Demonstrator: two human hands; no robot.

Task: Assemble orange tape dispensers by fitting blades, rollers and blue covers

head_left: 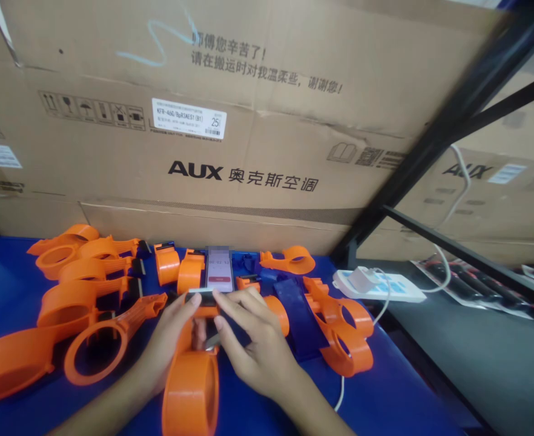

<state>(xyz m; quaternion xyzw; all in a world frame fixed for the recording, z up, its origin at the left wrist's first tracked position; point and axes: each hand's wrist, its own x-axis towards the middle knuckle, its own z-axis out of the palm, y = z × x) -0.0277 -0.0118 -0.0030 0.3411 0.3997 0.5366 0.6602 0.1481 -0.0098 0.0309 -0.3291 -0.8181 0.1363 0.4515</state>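
Observation:
An orange tape dispenser (191, 387) is held between both hands over the blue table, its round hub toward me and its head away. Across that head lies a black piece (207, 298) with a pale toothed strip along its far edge. My left hand (175, 330) grips the head from the left, thumb on the black piece's left end. From the right, my right hand (254, 339) presses an index finger on the other end. Its thumb is bent near a small metallic part (212, 343), partly hidden below the head. A phone (220, 272) with a lit timer screen stands just beyond.
Several orange tape dispensers (69, 303) crowd the left of the blue table (385, 393). More orange dispensers (346, 333) lie at right beside a dark blue tray (298, 321). A white power strip (380, 286) sits near a black metal frame (398, 175). Large cardboard boxes (249, 145) stand behind.

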